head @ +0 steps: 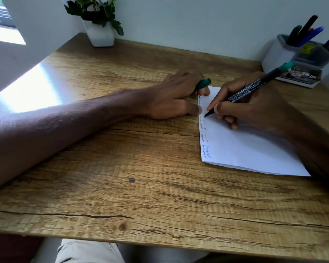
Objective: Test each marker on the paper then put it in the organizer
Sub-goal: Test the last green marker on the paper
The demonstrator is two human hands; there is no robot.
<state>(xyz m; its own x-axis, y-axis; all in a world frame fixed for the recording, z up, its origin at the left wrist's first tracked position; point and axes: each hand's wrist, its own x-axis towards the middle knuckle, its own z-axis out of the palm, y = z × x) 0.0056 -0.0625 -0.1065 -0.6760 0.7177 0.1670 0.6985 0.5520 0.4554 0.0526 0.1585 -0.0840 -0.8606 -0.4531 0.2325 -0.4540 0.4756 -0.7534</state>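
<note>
One marker in right hand touches paper.

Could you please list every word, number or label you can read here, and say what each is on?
"45", doubtful: red-and-white label on the white plastic organizer, at its front.
"OP", cut off: white letters beside it.
Yellow sticker in the organizer: blurred.
White print on the black green-capped marker: too small.
Scribbles on the white paper: not words.
</note>
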